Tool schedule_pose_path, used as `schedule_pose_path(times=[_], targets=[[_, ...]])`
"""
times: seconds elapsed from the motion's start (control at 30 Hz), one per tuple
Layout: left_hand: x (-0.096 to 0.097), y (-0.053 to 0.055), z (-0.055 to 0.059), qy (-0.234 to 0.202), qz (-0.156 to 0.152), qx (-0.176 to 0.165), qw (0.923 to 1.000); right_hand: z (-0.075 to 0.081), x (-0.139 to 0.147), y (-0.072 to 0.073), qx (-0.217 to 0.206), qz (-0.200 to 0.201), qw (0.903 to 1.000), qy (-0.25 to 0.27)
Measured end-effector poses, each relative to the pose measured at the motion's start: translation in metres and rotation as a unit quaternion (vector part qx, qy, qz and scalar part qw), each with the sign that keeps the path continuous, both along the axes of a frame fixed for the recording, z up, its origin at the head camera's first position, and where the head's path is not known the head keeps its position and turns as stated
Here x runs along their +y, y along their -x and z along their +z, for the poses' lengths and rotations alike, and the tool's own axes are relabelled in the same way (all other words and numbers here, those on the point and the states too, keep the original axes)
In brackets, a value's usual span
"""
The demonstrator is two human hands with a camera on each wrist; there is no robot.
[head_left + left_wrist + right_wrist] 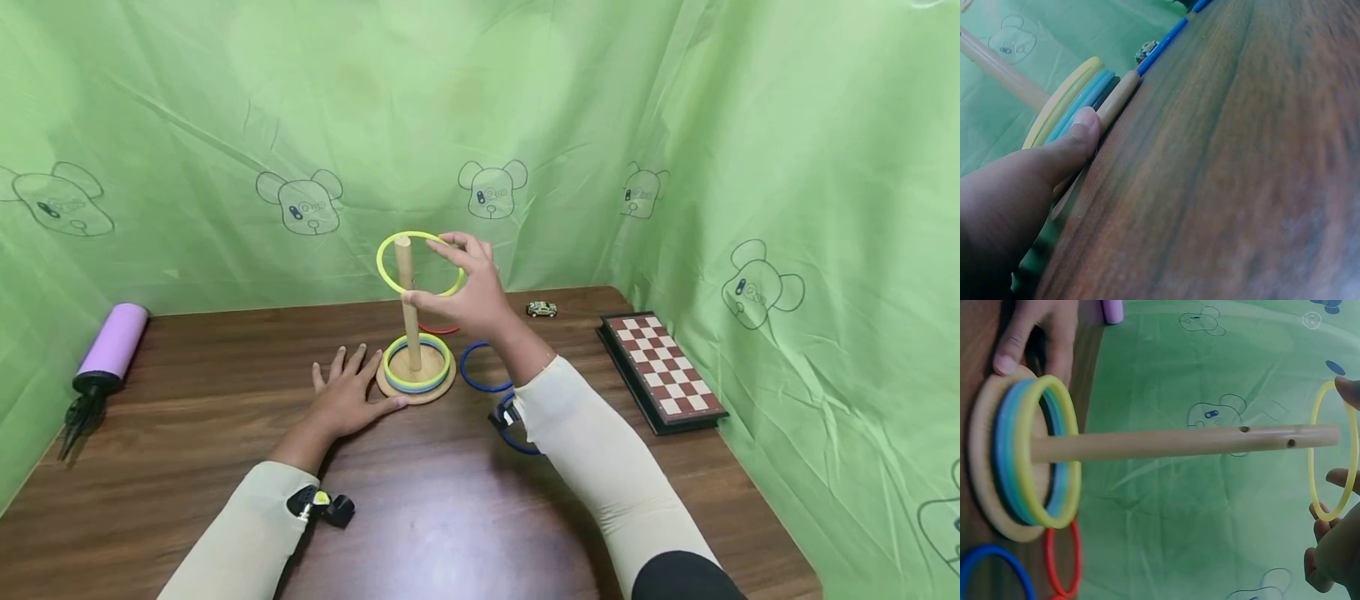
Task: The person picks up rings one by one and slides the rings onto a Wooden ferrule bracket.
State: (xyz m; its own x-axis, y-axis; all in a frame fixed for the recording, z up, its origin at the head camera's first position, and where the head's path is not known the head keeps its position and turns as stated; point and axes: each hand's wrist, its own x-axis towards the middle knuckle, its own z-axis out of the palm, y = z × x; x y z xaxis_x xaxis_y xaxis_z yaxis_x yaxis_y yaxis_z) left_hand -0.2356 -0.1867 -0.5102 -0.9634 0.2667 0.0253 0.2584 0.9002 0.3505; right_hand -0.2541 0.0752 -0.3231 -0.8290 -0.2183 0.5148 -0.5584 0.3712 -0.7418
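My right hand (472, 287) pinches a thin yellow ring (379, 268) between thumb and fingers. That ring circles the upper end of an upright wooden post (412, 329). At the foot of the post, another yellow ring (1075, 487) lies on top of blue rings (1005, 450), around the post on the round wooden base (431, 365). My left hand (347, 396) rests on the table with its fingers spread. Its thumb touches the rim of the base, as the left wrist view shows up close.
Two blue rings (463, 367) and a red ring (1077, 569) lie right of the base, partly hidden in the head view. Farther right are a toy car (542, 309) and a chessboard box (663, 367). A purple hand pump (114, 342) lies at the left.
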Motion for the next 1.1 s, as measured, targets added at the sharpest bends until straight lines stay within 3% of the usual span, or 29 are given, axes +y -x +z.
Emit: schedule_pose_path(times=[0.27, 0.47, 0.83, 1.1], targets=[[-0.001, 0.0, -0.001, 0.005, -0.002, -0.005, 1.0, -0.039, -0.005, -0.007, -0.071, -0.033, 0.9969, -0.009], [0.0, 0.0, -0.001, 0.003, -0.001, -0.004, 1.0, -0.062, -0.008, -0.016, -0.092, -0.055, 0.9941, -0.01], [-0.001, 0.001, 0.001, 0.007, -0.001, -0.005, 1.0, -0.094, -0.01, -0.02, -0.12, -0.054, 0.99, -0.052], [-0.001, 0.001, 0.0, 0.004, 0.0, -0.005, 1.0, -0.107, -0.017, -0.02, -0.139, -0.058, 0.9848, -0.086]])
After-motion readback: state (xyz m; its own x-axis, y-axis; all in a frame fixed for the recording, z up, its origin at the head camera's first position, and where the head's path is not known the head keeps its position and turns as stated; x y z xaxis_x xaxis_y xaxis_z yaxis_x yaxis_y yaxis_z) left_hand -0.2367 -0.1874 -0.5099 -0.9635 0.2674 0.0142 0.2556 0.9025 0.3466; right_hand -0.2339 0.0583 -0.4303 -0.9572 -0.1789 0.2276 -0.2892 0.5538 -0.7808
